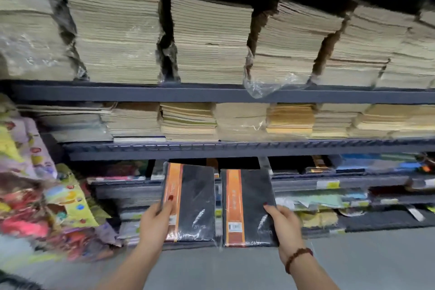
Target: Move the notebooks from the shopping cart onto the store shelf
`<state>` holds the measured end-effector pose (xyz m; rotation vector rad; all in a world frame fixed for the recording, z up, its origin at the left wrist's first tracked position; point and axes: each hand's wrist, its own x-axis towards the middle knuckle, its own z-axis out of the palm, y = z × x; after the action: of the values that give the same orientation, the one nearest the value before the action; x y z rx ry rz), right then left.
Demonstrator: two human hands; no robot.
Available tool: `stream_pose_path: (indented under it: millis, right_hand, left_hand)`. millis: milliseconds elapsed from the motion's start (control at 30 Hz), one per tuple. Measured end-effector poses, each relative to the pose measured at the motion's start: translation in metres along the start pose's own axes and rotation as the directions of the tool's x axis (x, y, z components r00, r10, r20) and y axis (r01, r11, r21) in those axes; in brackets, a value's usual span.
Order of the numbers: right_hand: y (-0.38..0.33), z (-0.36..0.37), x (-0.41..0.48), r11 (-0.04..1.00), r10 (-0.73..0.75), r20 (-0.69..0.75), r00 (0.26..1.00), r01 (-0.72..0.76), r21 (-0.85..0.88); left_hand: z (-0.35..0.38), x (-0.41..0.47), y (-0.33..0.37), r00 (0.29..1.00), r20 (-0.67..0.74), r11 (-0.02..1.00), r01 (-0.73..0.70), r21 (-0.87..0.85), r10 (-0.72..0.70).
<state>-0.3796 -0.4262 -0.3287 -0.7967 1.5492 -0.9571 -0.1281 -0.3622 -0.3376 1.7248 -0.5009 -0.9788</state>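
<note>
Two black notebooks with orange spine bands, both in clear wrap, are held side by side in front of the bottom shelf. My left hand (156,221) grips the left notebook (196,202) along its orange edge. My right hand (283,223) grips the right notebook (249,205) at its right edge; a bead bracelet circles that wrist. Both notebooks point into the low shelf bay (237,163), their far ends just under the dark shelf beam (235,150). The shopping cart is out of view.
Tall stacks of tan paper pads (207,40) fill the upper shelves. Flat dark and coloured stationery (353,183) lies on the bottom shelf to the right. Colourful wrapped goods (42,195) pile up at the left. Grey floor (353,263) runs below.
</note>
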Motion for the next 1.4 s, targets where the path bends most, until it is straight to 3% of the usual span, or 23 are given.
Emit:
stream_pose_path:
  millis: [300, 600, 800, 900, 967, 1067, 1167, 1267, 1333, 1400]
  right_hand:
    - [0.004, 0.036, 0.089, 0.991, 0.132, 0.102, 0.986, -0.131, -0.024]
    - [0.024, 0.075, 0.137, 0.993, 0.114, 0.149, 0.982, -0.114, -0.006]
    - [0.032, 0.078, 0.141, 0.998, 0.058, 0.185, 0.981, -0.056, -0.014]
    - [0.035, 0.074, 0.134, 0.999, 0.015, 0.295, 0.955, -0.027, 0.038]
    - [0.043, 0.068, 0.131, 0.999, -0.040, 0.360, 0.932, 0.030, 0.033]
    - [0.053, 0.056, 0.125, 0.986, -0.139, 0.323, 0.936, 0.162, -0.046]
    - [0.062, 0.048, 0.122, 0.894, -0.310, 0.320, 0.895, 0.389, -0.222]
    - [0.069, 0.046, 0.125, 0.675, -0.525, 0.381, 0.761, 0.645, -0.359]
    - [0.068, 0.050, 0.128, 0.542, -0.595, 0.431, 0.679, 0.735, -0.408]
    - [0.067, 0.057, 0.135, 0.461, -0.609, 0.463, 0.644, 0.762, -0.454]
  left_hand:
    - [0.036, 0.055, -0.040, 0.960, -0.238, 0.989, 0.144, -0.040, -0.149]
    - [0.051, 0.103, -0.059, 0.961, -0.249, 0.993, 0.110, -0.049, -0.119]
    - [0.049, 0.117, -0.069, 0.969, -0.235, 0.996, 0.058, -0.060, -0.071]
    - [0.046, 0.119, -0.069, 0.974, -0.213, 0.993, 0.061, -0.100, -0.082]
    - [0.044, 0.120, -0.070, 0.977, -0.190, 0.989, 0.068, -0.134, -0.093]
    - [0.042, 0.122, -0.071, 0.980, -0.170, 0.987, 0.082, -0.135, -0.104]
    - [0.040, 0.125, -0.072, 0.983, -0.161, 0.990, 0.068, -0.120, -0.087]
    - [0.039, 0.124, -0.073, 0.983, -0.175, 0.994, 0.044, -0.102, -0.061]
    - [0.039, 0.121, -0.074, 0.985, -0.173, 0.994, 0.007, -0.113, -0.027]
    - [0.037, 0.119, -0.074, 0.987, -0.160, 0.990, -0.027, -0.138, 0.004]
